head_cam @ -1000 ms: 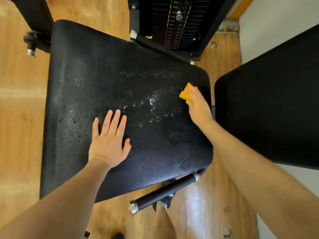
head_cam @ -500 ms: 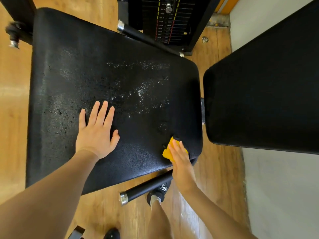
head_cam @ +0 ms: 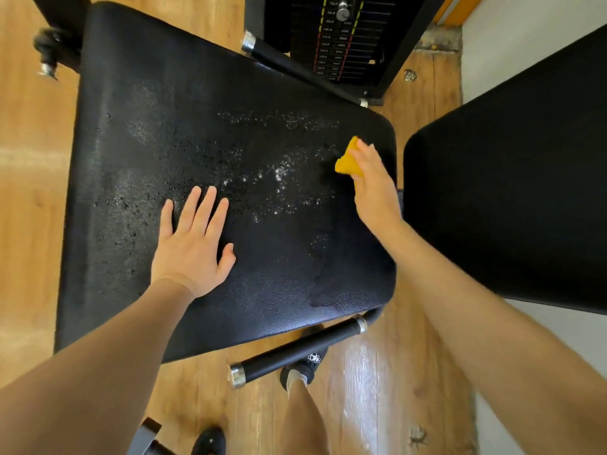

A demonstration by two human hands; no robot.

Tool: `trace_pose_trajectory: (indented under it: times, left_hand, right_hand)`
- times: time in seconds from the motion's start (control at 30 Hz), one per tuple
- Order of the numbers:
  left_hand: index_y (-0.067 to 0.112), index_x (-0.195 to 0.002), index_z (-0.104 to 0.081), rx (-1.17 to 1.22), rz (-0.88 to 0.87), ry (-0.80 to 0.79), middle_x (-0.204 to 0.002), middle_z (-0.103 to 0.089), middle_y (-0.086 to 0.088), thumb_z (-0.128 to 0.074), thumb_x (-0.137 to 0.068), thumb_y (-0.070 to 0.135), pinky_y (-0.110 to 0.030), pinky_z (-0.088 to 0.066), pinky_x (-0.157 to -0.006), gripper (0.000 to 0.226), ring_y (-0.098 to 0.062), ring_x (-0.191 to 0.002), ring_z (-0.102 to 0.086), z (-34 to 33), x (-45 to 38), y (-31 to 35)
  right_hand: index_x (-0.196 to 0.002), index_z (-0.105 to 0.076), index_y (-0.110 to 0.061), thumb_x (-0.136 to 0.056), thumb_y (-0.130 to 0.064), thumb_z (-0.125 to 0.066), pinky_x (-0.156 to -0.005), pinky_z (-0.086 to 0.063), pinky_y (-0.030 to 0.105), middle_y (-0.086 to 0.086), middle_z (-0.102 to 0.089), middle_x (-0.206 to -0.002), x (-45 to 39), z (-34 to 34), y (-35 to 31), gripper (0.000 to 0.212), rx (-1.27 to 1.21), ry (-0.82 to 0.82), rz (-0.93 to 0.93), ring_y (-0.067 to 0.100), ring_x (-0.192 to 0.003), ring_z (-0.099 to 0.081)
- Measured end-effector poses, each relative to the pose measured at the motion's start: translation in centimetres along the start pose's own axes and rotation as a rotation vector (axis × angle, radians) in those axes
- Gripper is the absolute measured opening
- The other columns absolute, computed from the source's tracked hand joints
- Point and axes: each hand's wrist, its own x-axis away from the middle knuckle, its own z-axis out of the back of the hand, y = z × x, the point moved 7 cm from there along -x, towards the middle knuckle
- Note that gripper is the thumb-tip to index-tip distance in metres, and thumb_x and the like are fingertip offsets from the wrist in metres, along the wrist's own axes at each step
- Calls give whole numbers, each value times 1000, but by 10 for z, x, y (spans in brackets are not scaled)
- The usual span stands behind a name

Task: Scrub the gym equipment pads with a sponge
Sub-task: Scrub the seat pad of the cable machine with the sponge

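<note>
A large black seat pad (head_cam: 138, 103) fills the middle of the view, speckled with white foam and droplets across its centre. A darker wiped strip runs down its right side. My right hand (head_cam: 372, 188) holds a yellow sponge (head_cam: 348, 160) against the pad near its right edge, fingers over the sponge. My left hand (head_cam: 190, 241) lies flat on the pad left of centre, fingers spread and straight.
A second black pad (head_cam: 512, 198) stands at the right, close to my right hand. Black handle bars with chrome ends stick out below (head_cam: 295, 351) and above (head_cam: 279, 57) the seat. A weight stack (head_cam: 341, 37) is at the top. My shoe (head_cam: 307, 366) stands on the wooden floor.
My right hand ran the sponge from the pad's upper right down to its lower right edge, then back up to the upper right. My left hand stayed flat on the pad.
</note>
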Motion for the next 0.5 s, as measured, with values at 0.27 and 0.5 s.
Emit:
trace_pose_trajectory:
  times: [0.27,0.5]
  left_hand:
    - [8,-143,-39,-15,3,-24,-152,-32,-15,-30,-84,46,-46,5,-114,71,-30,-142,-17,-1,-1,-2]
    - [8,-143,-40,6,-8,-7,-151,-33,-15,-30,-84,46,-48,1,-113,71,-30,-141,-17,0,-1,-1]
  right_hand:
    - [-146,-26,-14,-98,-13,-43,-116,-11,34,3,-15,-156,-115,-12,-10,51,215,-216,28,20,-144,-8]
    - [-143,-33,-16,-96,-10,-46,-114,-14,27,0,-27,-152,-72,-19,-13,49,112,-9,-52,16,-142,-19]
